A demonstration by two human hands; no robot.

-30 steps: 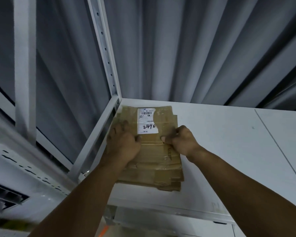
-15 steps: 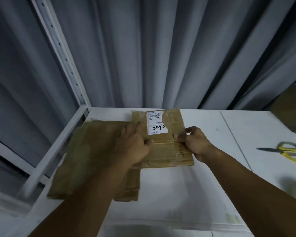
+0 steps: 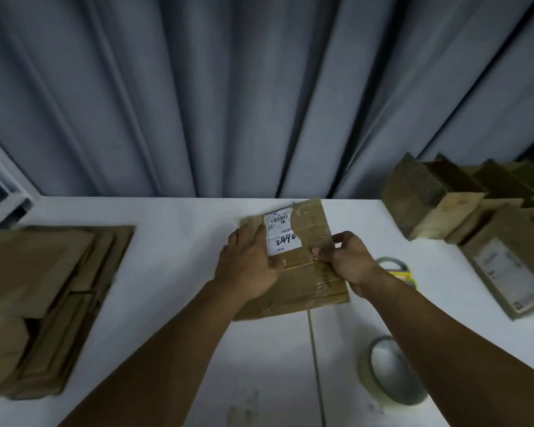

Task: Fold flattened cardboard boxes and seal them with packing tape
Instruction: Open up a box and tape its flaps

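Note:
A flattened brown cardboard box with a white barcode label marked in black pen is held over the middle of the white table. My left hand grips its left side, thumb on top near the label. My right hand pinches its right edge between thumb and fingers. A roll of clear packing tape lies on the table at the lower right, under my right forearm. Yellow-handled scissors show partly behind my right wrist.
A stack of flattened cardboard boxes lies at the table's left end. Several folded and assembled boxes crowd the right end. A grey curtain hangs behind the table, and a white shelf post stands at far left.
Both hands lifted the top box off the stack and carried it right to the table's middle. The view swung right, bringing the tape roll and the boxes on the right into sight.

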